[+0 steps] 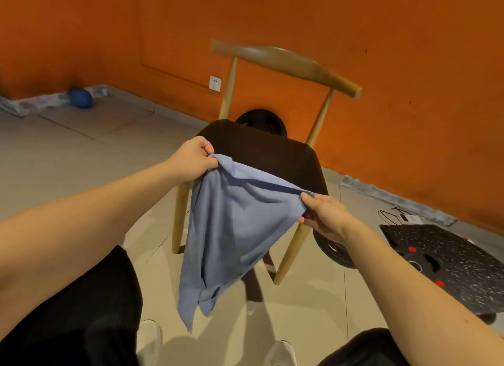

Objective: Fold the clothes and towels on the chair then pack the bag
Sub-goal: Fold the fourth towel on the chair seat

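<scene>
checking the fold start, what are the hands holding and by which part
Both hold the cloth by its top edge: the left hand pinches one corner, the right hand the other; the rest hangs free.

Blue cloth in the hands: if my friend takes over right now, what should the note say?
Left hand pinches one top corner of the blue cloth; right hand pinches the other.
The cloth hangs open in the air in front of the chair, its lower end bunched.
Done: cloth held up, not yet folded.
Left: fold it, then pack the bag; no bag is in view.
</scene>
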A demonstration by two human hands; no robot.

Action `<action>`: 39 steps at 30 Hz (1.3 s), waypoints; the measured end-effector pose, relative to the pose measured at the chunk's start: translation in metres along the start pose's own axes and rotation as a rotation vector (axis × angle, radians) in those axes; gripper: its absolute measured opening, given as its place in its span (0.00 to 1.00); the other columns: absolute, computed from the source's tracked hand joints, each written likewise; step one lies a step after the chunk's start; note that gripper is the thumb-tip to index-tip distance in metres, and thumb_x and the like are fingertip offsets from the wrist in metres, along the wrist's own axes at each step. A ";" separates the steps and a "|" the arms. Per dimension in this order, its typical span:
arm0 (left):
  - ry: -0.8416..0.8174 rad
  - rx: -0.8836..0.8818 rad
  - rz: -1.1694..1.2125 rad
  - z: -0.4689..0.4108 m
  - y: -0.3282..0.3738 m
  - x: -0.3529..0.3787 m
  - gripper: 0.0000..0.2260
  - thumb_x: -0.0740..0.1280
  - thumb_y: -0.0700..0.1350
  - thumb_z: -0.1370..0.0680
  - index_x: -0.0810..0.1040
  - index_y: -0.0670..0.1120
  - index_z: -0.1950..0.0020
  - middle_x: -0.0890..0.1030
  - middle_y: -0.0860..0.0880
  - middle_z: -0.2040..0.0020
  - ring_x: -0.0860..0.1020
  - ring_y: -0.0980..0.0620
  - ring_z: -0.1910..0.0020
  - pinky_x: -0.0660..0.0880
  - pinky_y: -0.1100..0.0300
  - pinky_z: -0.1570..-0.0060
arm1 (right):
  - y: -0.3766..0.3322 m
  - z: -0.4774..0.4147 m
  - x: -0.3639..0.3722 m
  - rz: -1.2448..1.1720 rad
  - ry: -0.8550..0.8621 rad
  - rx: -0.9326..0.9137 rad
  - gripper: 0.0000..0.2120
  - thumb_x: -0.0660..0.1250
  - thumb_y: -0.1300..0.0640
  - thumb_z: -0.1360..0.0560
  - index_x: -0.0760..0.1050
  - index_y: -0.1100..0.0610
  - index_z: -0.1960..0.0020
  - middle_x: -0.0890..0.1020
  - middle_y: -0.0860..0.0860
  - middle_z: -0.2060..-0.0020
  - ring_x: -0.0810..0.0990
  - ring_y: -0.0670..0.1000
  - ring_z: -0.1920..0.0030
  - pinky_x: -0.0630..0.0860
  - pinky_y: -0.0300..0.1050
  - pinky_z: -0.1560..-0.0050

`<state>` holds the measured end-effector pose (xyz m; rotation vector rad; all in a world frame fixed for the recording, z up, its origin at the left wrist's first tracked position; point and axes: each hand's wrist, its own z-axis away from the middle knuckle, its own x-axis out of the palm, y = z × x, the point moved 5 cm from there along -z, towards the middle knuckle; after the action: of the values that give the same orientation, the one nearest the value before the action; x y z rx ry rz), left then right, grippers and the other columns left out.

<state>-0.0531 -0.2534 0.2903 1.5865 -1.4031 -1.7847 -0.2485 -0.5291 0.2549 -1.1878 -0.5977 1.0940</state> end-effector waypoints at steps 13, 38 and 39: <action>-0.472 -0.114 0.173 -0.026 0.049 -0.055 0.20 0.73 0.50 0.24 0.79 0.40 0.38 0.83 0.42 0.43 0.80 0.47 0.43 0.76 0.54 0.43 | -0.105 -0.002 -0.031 0.047 0.109 -0.162 0.12 0.66 0.54 0.17 0.78 0.58 0.57 0.73 0.55 0.71 0.66 0.51 0.75 0.63 0.42 0.75; -0.001 -0.260 0.113 -0.275 0.027 0.007 0.13 0.75 0.44 0.23 0.81 0.39 0.43 0.83 0.41 0.48 0.81 0.47 0.57 0.78 0.59 0.63 | -0.170 -0.258 -0.078 0.340 0.675 -0.055 0.16 0.74 0.50 0.23 0.79 0.64 0.51 0.83 0.58 0.59 0.79 0.56 0.67 0.72 0.44 0.72; 0.041 -0.243 -0.021 -0.291 0.017 0.014 0.15 0.77 0.45 0.24 0.81 0.38 0.43 0.83 0.41 0.48 0.81 0.45 0.53 0.78 0.56 0.57 | -0.164 -0.276 -0.078 0.304 0.685 -0.028 0.15 0.75 0.52 0.24 0.79 0.65 0.50 0.84 0.59 0.59 0.81 0.57 0.66 0.77 0.47 0.71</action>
<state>0.1986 -0.3949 0.3354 1.5058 -1.1064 -1.8439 0.0127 -0.7155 0.3344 -1.6032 0.1010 0.8441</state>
